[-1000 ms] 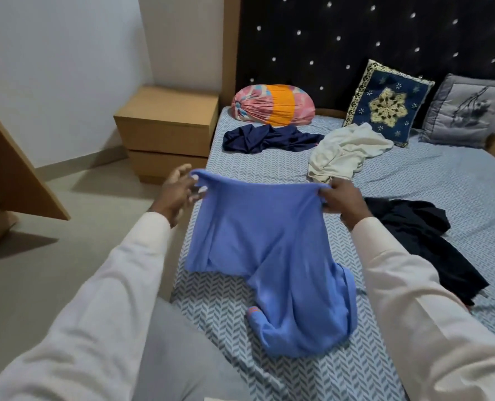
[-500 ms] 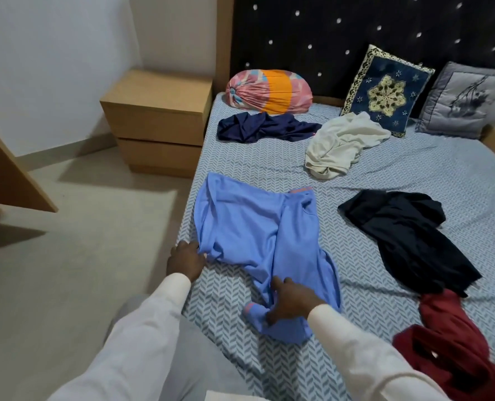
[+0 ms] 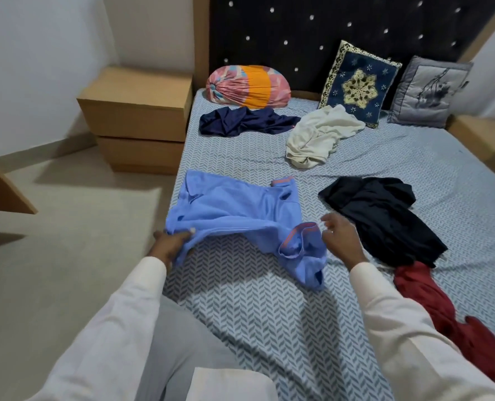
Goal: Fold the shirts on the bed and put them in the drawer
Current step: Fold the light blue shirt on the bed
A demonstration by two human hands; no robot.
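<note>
Blue shirt (image 3: 234, 206) lies rumpled on bed (image 3: 269, 314), at its left edge. Left hand (image 3: 169, 246) grips the shirt's near-left corner. Right hand (image 3: 340, 237), fingers loose and empty, hovers between it and black shirt (image 3: 385, 218).

No readable text or labels appear, though distant details blur.

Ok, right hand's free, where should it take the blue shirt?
Probably the shirt's bunched near-right end, by the orange-trimmed opening, coming in from the right. The left hand grips the near-left edge, and the right hand hovers open just beside that end.
</note>
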